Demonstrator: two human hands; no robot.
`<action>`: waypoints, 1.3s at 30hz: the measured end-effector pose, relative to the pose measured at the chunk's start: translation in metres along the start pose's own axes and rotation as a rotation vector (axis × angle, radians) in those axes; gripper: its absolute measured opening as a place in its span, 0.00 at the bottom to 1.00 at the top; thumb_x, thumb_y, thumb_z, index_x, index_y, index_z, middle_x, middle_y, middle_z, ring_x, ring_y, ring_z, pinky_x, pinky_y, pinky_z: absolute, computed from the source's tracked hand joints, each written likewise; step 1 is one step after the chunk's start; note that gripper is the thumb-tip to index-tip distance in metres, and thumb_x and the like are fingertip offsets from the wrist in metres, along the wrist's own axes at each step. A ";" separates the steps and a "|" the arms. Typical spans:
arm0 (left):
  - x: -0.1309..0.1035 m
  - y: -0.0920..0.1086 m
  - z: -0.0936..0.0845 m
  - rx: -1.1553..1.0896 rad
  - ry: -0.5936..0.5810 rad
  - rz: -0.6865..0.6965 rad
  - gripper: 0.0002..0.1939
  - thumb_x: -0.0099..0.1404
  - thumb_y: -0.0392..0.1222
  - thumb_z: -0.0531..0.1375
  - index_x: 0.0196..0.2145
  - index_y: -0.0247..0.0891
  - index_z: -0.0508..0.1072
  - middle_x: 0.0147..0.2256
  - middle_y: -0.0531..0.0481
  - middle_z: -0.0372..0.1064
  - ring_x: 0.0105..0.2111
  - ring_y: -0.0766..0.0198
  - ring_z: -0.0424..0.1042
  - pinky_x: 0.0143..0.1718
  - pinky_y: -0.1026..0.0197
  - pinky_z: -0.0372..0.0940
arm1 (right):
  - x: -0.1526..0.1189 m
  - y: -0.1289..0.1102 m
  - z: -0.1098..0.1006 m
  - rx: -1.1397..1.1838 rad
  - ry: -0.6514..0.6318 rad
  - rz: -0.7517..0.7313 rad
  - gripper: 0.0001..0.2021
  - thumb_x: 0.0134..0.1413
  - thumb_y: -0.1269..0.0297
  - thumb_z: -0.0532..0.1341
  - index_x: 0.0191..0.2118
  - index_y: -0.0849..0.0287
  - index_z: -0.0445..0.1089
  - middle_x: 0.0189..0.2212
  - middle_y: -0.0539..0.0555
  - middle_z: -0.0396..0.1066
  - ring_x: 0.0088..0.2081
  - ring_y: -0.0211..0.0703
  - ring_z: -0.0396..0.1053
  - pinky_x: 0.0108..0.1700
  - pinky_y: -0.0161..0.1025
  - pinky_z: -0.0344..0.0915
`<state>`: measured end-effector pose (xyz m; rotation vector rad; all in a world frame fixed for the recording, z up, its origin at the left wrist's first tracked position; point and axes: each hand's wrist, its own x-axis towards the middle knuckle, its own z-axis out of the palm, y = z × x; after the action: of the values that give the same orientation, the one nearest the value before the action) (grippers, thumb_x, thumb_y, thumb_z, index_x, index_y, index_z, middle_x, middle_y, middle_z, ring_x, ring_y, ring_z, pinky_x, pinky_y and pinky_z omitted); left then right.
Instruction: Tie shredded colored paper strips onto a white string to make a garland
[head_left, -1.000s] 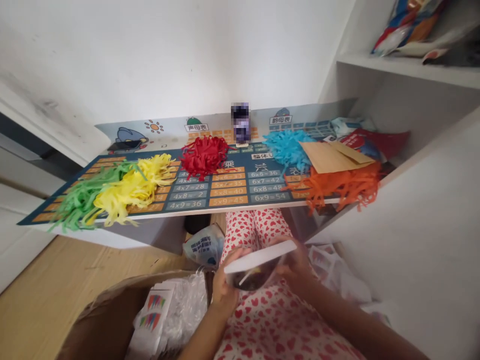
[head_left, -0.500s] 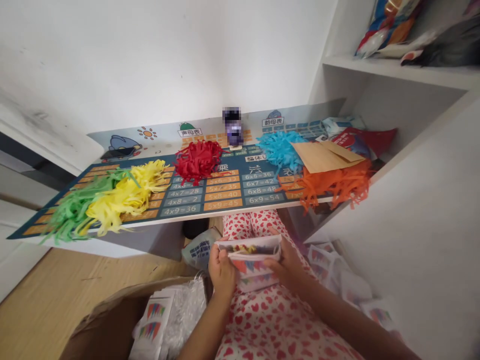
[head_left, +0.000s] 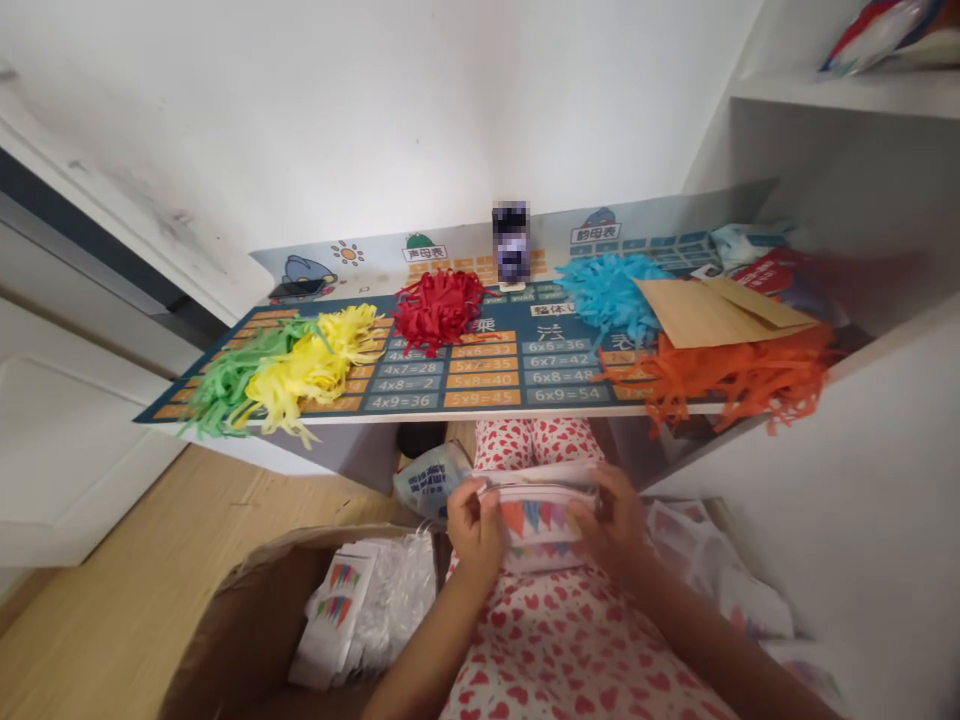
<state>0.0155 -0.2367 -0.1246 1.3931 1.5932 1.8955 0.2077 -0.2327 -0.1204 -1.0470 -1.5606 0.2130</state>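
Note:
A white pouch printed with colourful tassels lies across my lap, held at both ends. My left hand grips its left edge with bent fingers, thumb on the front. My right hand pinches the right edge, slightly blurred. The pouch's top edge looks nearly flat, and its inside is hidden. On the desk beyond lie green strips, a yellow bunch, a red bunch, a blue bunch and an orange bunch.
Brown paper rests on the orange bunch. The desk edge runs just beyond my hands. A cardboard box with printed packets stands at lower left. More white packets lie at lower right. A shelf juts out at upper right.
The pouch's mouth, open before with coloured contents showing, is now nearly closed. Both hands still hold its ends. The whole view has shifted, so the desk appears further right.

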 end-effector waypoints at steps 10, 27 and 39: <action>0.035 0.022 -0.001 -0.236 -0.221 0.033 0.07 0.68 0.42 0.58 0.32 0.39 0.69 0.37 0.47 0.76 0.39 0.61 0.75 0.43 0.57 0.67 | 0.031 -0.002 -0.013 0.184 -0.105 0.032 0.11 0.57 0.63 0.61 0.44 0.52 0.60 0.42 0.57 0.70 0.42 0.49 0.72 0.41 0.47 0.71; 0.088 0.041 -0.028 -0.148 -0.756 0.397 0.07 0.64 0.37 0.62 0.39 0.42 0.79 0.35 0.45 0.77 0.37 0.59 0.76 0.40 0.55 0.70 | 0.074 -0.016 -0.036 0.183 -0.406 -0.145 0.07 0.57 0.69 0.60 0.41 0.54 0.72 0.38 0.56 0.76 0.38 0.44 0.75 0.39 0.41 0.72; 0.072 0.046 -0.026 -0.033 -0.667 0.003 0.06 0.63 0.42 0.64 0.35 0.40 0.81 0.38 0.45 0.80 0.39 0.58 0.78 0.45 0.57 0.69 | 0.066 -0.016 -0.034 0.175 -0.406 0.066 0.06 0.59 0.63 0.62 0.42 0.54 0.72 0.40 0.55 0.75 0.41 0.45 0.74 0.43 0.40 0.70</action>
<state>-0.0251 -0.2145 -0.0482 1.7590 1.2122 1.2395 0.2350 -0.2088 -0.0540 -0.9564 -1.8304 0.6283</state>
